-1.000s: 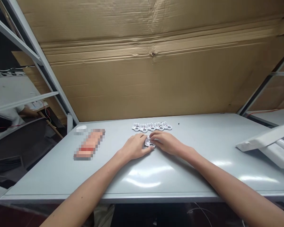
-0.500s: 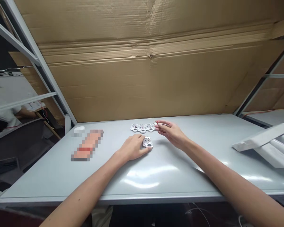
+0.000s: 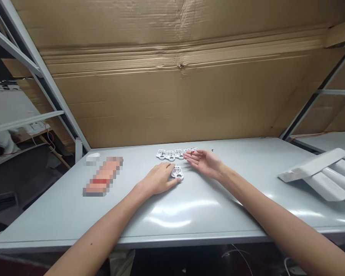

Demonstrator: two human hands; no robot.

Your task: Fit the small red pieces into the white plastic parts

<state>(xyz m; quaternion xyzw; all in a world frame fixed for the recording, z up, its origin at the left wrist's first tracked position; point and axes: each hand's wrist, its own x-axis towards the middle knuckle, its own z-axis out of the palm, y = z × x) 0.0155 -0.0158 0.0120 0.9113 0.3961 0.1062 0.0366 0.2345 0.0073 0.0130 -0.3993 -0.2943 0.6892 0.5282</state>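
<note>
A white plastic part with a round hole [image 3: 177, 173] lies on the table. My left hand [image 3: 158, 178] grips it from the left, thumb along its near edge and fingers at its far side. To the right and a little farther back, my right hand [image 3: 204, 162] is turned palm up. Between its thumb and index finger is a small red-and-black piece [image 3: 192, 153], too small to make out fully. Behind both hands, several similar white plastic parts [image 3: 170, 155] stand in a row, the right-hand ones partly covered by my right fingers.
A blurred-out orange-red object [image 3: 100, 180] and a small white item [image 3: 92, 158] lie on the left of the table. White elongated pieces [image 3: 319, 168] are piled at the right. Cardboard [image 3: 172, 111] walls the back; a tiny dark bit [image 3: 212, 150] lies beyond my right hand.
My right hand has rolled palm up, bringing the small red-and-black piece into clearer sight. My left hand keeps its hold on the white part. The whole view has shifted slightly.
</note>
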